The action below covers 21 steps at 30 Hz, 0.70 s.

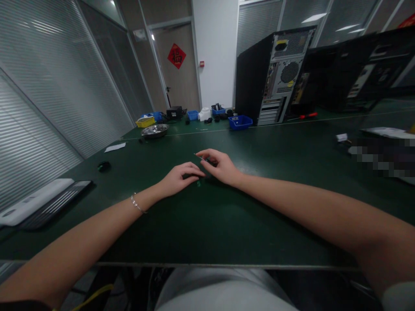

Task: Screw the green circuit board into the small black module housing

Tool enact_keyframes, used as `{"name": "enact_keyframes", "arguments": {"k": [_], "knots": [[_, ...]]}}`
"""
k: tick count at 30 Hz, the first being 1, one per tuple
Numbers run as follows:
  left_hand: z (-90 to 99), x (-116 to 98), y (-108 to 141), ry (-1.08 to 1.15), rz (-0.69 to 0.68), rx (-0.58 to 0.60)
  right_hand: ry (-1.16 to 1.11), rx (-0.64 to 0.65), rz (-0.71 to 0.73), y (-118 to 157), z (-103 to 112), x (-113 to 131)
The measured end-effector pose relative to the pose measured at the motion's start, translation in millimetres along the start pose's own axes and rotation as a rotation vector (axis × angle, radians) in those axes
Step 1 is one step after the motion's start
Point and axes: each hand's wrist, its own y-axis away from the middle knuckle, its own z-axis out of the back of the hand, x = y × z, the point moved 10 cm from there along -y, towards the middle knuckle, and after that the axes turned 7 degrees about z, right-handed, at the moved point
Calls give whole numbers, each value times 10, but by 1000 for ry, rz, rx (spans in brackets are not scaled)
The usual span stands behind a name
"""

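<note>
Near the middle of the green table (227,229), my right hand (220,166) pinches a thin, light-coloured piece (200,157) between thumb and fingers, its tip pointing up and left. The piece is too small to name. My left hand (181,178) rests low over the tabletop just to its left, thumb and fingers close together at the tips; whatever they may hold is hidden. A small greenish, shiny object (199,183) lies on the table just below the left fingertips. A bracelet (137,203) is on my left wrist.
A metal dish (154,131), a yellow bin (145,122) and a blue bin (240,122) stand along the back. Behind the right hand rises a computer tower (256,77). At the left lie a dark mouse (103,166) and a slotted black tray (61,205).
</note>
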Motion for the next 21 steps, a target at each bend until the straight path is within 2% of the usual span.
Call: {"name": "enact_keyframes", "arguments": {"k": [4, 6, 10, 13, 21], "knots": [[169, 296, -41, 254, 160, -105, 40, -10, -18, -3, 9, -22], [237, 489, -43, 421, 253, -167, 63, 36, -1, -8, -30, 3], [345, 788, -6, 660, 385, -284, 94, 318, 14, 18, -262, 65], [371, 844, 16, 768, 435, -302, 134, 479, 9, 52, -366, 106], [308, 868, 36, 850, 527, -283, 281, 542, -30, 64, -405, 72]]}}
